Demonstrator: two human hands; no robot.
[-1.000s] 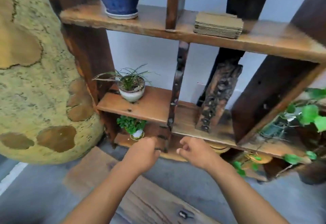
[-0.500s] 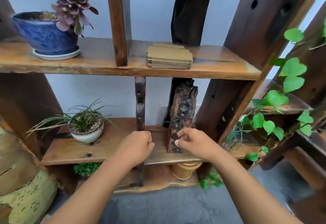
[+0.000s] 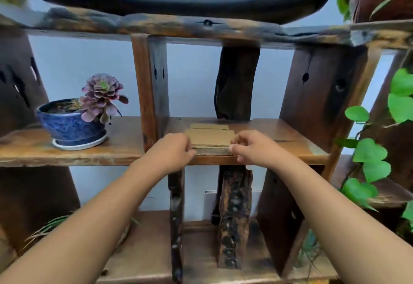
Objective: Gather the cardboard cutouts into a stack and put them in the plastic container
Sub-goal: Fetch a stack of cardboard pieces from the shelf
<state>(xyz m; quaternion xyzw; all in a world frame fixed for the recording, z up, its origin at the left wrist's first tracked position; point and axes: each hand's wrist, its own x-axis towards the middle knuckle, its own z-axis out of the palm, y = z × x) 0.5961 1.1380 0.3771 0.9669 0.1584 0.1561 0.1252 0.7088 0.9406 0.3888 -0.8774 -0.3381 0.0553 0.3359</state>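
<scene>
Curling half-closed, both hands, left point(image 3: 173, 149) and right point(image 3: 250, 149), touch the cardboard stack's point(image 3: 211, 138) ends without lifting it.

Matt corrugated cardboard cutouts point(image 3: 210, 139); rough wood shelf point(image 3: 290, 142)

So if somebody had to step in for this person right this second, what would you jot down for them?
Left hand: at the left end of the cardboard cutout stack, fingers curled against it.
Right hand: at the right end, pinching the edge.
Whether the grip is firm cannot be told.
The stack sits on the wooden shelf, right of the blue plant pot.
Done: cutouts mostly stacked, one offset behind.
Left: lift the stack, put it in the plastic container, which is not in view.
</scene>
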